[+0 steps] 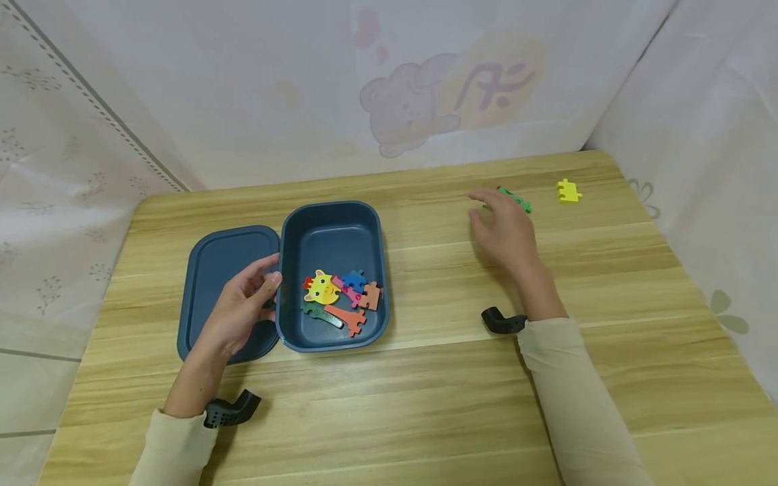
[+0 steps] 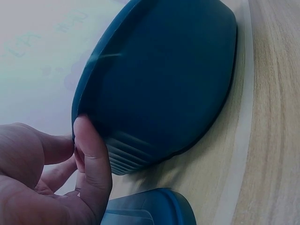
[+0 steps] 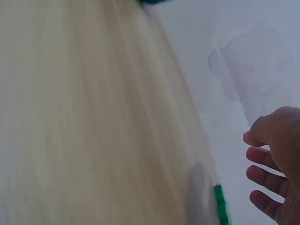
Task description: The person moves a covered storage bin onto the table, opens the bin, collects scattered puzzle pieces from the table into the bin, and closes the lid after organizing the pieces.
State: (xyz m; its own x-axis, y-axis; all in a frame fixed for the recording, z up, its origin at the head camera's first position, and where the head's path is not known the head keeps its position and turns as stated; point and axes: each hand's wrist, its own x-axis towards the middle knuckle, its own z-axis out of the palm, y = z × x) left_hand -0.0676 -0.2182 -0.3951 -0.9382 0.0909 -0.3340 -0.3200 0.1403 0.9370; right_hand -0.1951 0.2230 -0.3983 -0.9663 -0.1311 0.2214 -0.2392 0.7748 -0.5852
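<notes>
My left hand pinches the left rim of a dark blue plastic box; the left wrist view shows the thumb and a finger at the box wall. In the box lie a yellow giraffe-head puzzle piece, a blue piece, a pink piece, a brown piece, an orange piece and a dark green piece. My right hand hovers with loosely bent, parted fingers beside a green puzzle piece, which it partly hides. Nothing shows between its fingers.
The box's blue lid lies left of the box, partly under my left arm. A yellow puzzle piece lies at the table's far right. A pale curtain hangs behind the wooden table.
</notes>
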